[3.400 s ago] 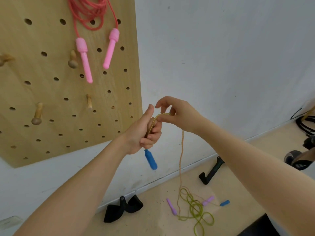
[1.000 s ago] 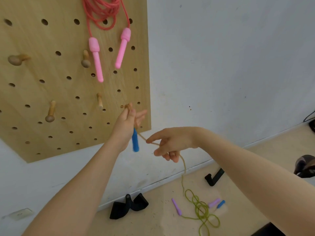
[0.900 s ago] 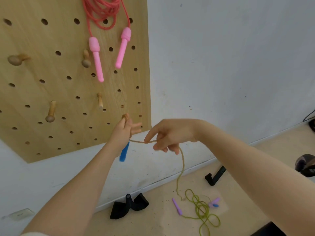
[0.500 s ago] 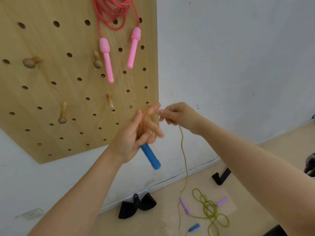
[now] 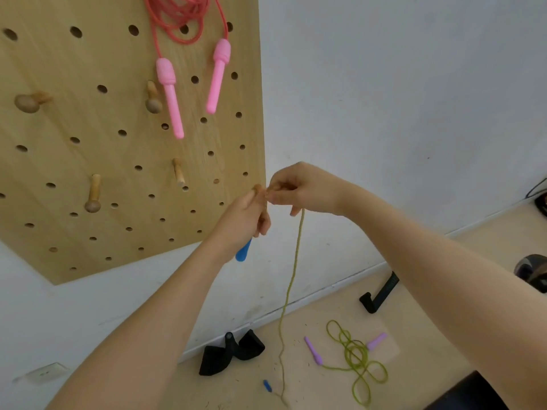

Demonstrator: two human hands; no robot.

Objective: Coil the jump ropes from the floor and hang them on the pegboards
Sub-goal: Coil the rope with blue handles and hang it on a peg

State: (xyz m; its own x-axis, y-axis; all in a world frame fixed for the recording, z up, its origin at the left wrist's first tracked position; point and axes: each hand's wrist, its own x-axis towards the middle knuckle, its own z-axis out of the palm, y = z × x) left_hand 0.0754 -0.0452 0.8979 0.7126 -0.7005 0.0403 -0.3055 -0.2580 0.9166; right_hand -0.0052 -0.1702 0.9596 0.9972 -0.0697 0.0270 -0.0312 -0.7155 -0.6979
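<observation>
My left hand (image 5: 244,218) is closed around the coiled part of an olive-tan jump rope, and one blue handle (image 5: 243,252) pokes out below the fist. My right hand (image 5: 302,189) pinches the same rope (image 5: 291,279) right beside the left fingertips. The loose rope hangs straight down to the floor, where its other blue handle (image 5: 267,385) lies. A second rope, green with purple handles (image 5: 355,355), lies tangled on the floor. A pink jump rope (image 5: 189,63) hangs coiled on the wooden pegboard (image 5: 88,161).
Several bare wooden pegs (image 5: 93,193) stick out of the pegboard left of my hands. On the floor by the wall lie black strap handles (image 5: 231,352) and a black bracket-like object (image 5: 380,294). A dark object (image 5: 532,272) sits at the right edge.
My hands wound more rope onto the left hand. The right hand came back up to meet the left fingertips. The far blue handle was dragged left across the floor.
</observation>
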